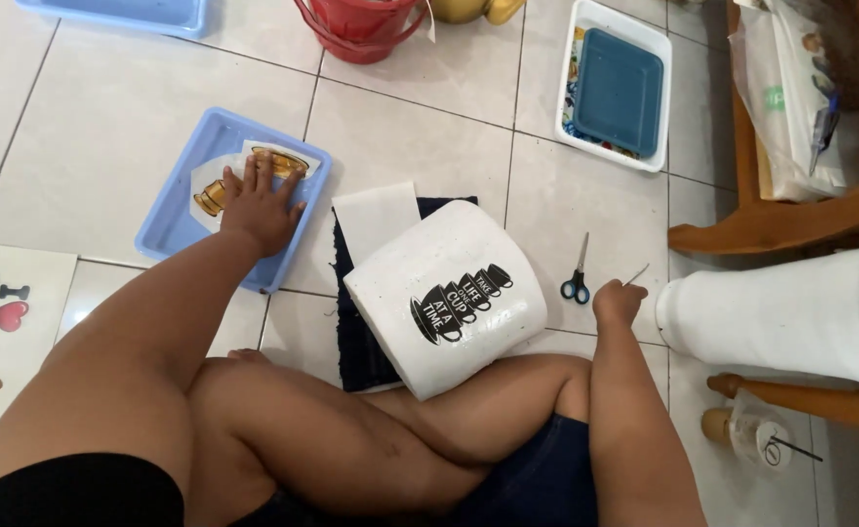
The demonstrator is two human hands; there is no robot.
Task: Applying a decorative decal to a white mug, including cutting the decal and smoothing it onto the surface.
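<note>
pale tiled floor point(419, 137) under a seated person. right hand point(618, 301) pinches a thin tool point(637, 275), scissors point(577, 276) just beside it. left hand point(259, 203) lies flat, fingers spread, on a decal sheet point(217, 185) in a blue tray point(180, 210); a curved white panel point(449, 298) lies between the hands.

There is a single view, from a camera worn on the person's head, looking almost straight down over their folded legs onto the tiled floor point(419, 137). It sits close, at seated head height, so the knees fill the bottom of the picture. The left hand point(259, 210) falls left of centre and the right hand point(618, 301) right of centre, while the top edge cuts through containers further off.
</note>
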